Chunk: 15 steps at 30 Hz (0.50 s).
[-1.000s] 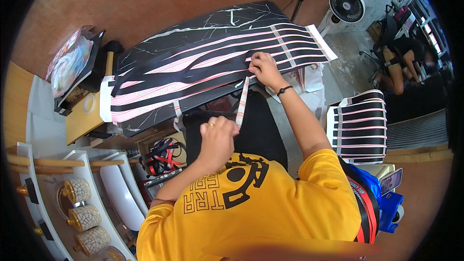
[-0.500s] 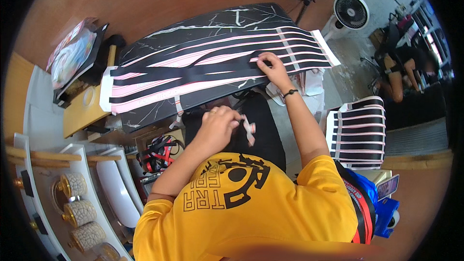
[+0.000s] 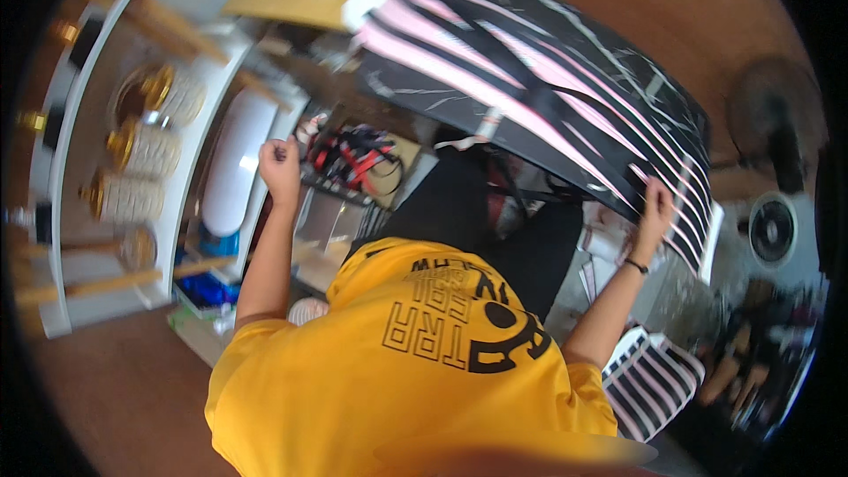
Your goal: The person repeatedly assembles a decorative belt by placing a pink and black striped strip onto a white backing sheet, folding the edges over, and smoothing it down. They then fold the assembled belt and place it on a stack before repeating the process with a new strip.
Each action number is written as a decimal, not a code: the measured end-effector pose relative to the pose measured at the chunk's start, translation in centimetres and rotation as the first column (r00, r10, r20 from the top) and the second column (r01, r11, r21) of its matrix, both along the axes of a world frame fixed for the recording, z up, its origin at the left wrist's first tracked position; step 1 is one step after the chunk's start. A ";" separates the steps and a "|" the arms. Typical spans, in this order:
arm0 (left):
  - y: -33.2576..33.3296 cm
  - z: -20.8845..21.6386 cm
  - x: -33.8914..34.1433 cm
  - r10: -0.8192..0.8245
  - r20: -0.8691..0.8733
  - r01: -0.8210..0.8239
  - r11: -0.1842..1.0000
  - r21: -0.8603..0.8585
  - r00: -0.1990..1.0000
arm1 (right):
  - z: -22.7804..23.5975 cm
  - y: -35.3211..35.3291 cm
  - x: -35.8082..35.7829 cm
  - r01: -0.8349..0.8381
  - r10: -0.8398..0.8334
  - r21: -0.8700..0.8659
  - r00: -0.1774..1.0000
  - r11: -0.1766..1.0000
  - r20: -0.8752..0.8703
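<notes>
Out to the left, my left hand is raised with its fingers curled in. A pale crumpled scrap shows right by its fingertips; blur hides whether they touch it. At the table's right part, my right hand has its fingertips closed on the end of a black strap. That strap lies across a long sheet of black and pink bands, whose white end piece rests at the far left. A short pale tape strip hangs over the table's near edge.
The black marbled table carries the sheet. Below my left hand's side stands a box of red and black straps. White shelving with patterned jars is at left. A striped bundle and a white fan are at right.
My view has swung left and tilted. My left hand has moved from before my lap out to the left, where the crumpled scrap now shows beside it. My right hand stays at the strap's end.
</notes>
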<state>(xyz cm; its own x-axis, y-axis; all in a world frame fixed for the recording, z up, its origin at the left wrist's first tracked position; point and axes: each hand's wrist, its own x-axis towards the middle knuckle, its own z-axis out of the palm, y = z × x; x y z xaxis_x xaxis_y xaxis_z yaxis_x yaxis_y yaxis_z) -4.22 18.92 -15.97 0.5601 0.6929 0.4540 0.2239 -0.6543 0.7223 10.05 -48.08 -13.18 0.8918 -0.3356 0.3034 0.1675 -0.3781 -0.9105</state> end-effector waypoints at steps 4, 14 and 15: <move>3.3 -9.1 -13.1 0.244 -0.210 -0.262 0.963 -0.061 0.947 | -0.2 -1.0 0.5 -0.036 0.035 0.080 0.999 0.996 0.013; -1.6 -14.5 -34.7 0.654 -0.687 -0.840 0.529 0.118 0.316 | 0.5 -1.0 0.6 -0.101 0.102 0.023 0.995 0.995 -0.023; -1.7 -14.7 -35.9 0.661 -0.717 -0.855 0.485 0.183 0.222 | 0.6 -0.9 0.5 -0.100 0.101 0.012 0.995 0.995 -0.027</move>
